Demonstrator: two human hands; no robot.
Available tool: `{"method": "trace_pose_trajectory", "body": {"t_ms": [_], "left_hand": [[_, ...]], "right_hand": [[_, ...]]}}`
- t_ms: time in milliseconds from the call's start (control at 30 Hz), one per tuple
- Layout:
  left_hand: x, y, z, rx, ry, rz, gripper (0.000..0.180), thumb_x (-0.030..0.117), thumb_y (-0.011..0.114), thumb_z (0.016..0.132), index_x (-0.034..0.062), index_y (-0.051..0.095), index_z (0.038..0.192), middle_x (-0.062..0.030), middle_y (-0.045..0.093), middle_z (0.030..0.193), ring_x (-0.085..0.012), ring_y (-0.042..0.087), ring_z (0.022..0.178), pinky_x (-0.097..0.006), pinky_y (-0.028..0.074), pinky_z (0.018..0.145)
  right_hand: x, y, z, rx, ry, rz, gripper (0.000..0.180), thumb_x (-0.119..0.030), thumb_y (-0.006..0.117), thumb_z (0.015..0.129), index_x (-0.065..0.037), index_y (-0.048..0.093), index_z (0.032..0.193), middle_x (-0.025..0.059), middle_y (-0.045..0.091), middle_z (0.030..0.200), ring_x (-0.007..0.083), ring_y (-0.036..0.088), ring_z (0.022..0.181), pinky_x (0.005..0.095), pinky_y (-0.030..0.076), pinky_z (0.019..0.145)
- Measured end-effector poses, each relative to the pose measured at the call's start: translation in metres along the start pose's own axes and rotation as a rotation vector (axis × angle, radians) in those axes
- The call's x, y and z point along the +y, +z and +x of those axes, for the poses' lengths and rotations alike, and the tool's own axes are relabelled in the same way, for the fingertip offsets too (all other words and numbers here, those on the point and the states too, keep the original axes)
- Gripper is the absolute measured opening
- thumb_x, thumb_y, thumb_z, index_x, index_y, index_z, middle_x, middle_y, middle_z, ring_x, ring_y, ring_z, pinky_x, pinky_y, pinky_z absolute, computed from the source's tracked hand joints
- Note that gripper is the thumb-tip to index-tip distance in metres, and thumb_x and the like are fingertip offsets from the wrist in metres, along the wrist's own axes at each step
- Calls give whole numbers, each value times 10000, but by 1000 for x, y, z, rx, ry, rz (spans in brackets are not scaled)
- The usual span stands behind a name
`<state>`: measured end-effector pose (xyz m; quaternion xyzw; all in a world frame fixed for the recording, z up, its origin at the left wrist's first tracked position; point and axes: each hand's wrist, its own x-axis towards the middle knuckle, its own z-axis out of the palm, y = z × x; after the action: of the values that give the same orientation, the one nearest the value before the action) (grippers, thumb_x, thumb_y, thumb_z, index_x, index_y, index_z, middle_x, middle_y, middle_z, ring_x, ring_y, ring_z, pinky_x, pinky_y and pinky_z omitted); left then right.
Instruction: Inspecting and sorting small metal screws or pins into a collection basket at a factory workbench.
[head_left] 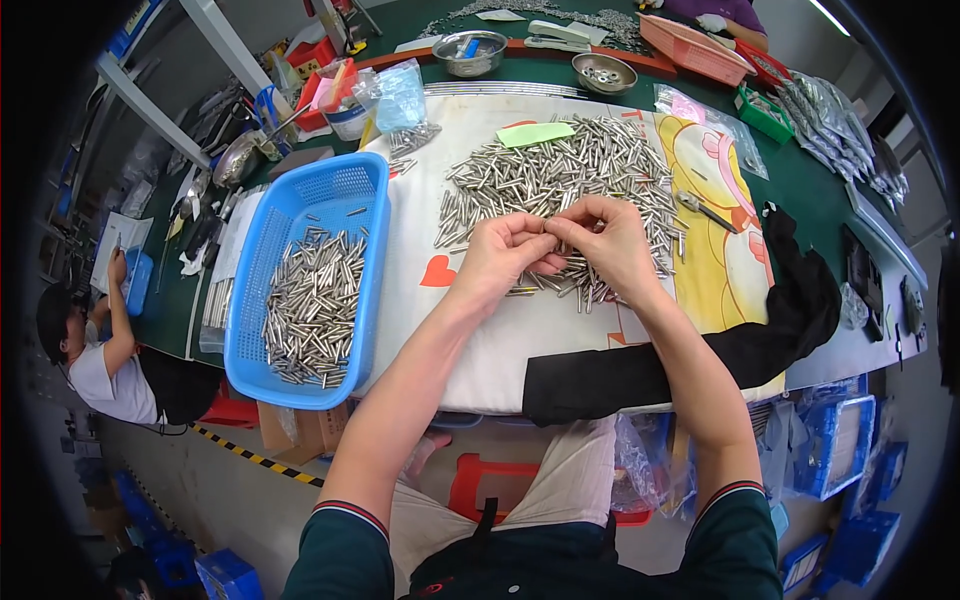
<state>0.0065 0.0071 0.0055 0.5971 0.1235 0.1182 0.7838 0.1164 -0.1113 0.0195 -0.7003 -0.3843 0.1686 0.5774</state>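
A large heap of short silvery metal pins (565, 170) is spread over the printed cloth in front of me. My left hand (503, 255) and my right hand (610, 240) meet at the near edge of this heap. Both are closed, thumbs and forefingers pinched together at one spot. Whatever sits between the fingertips is too small and covered to make out. To the left stands a blue perforated plastic basket (240, 325), with many similar pins (315, 310) lying inside. A pale green paper slip (535, 134) rests on top of the heap.
Pliers-like tool (705, 210) lies right of the heap. A black cloth (640, 380) stretches along the table's near edge. Steel bowls (470, 53) and a pink basket (695, 48) stand at the back. A seated person (110, 360) works at the left; another person's gloved hand (711, 22) shows far back.
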Motion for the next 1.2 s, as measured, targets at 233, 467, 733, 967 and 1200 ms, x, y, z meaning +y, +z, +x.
{"method": "trace_pose_trajectory", "body": {"t_ms": [233,467,733,967,1200], "left_hand": [[1,-2,-1,-60,-128,-144,190,47,576,851,-37,558,1021,-111,635,870,-164,649,742,-247,546,679],[-1,0,-2,-68,-127,-99,227,34,581,843,-28,544,1058,-109,642,864,-163,651,718,-232,544,678],[2,-3,-1,-250,-183,-133,339,30,591,832,-13,483,1150,-90,632,842,-136,639,723,-230,540,646],[13,-2,-5,-287,-219,-68,464,11,600,816,-18,411,1238,-109,626,852,-149,641,731,-232,547,645],[19,0,-6,-211,1,-107,594,115,648,809,0,349,1310,-98,627,820,-163,633,721,-231,512,633]], "right_hand": [[-6,-2,2,-93,-39,-114,189,-114,683,777,25,580,700,18,559,594,57,480,546,213,388,480],[-2,0,1,-52,-95,-173,196,-117,689,775,24,593,680,23,563,571,54,494,527,213,396,459],[-1,0,2,-219,65,-168,228,-173,668,806,0,561,704,19,546,574,44,495,513,208,381,425],[-13,-4,-1,-343,123,-6,194,-144,672,795,-2,567,716,22,580,589,29,505,525,191,383,441],[-7,-9,-1,-301,463,780,226,-228,688,800,-53,582,706,-16,533,614,44,418,481,182,352,453]]}}
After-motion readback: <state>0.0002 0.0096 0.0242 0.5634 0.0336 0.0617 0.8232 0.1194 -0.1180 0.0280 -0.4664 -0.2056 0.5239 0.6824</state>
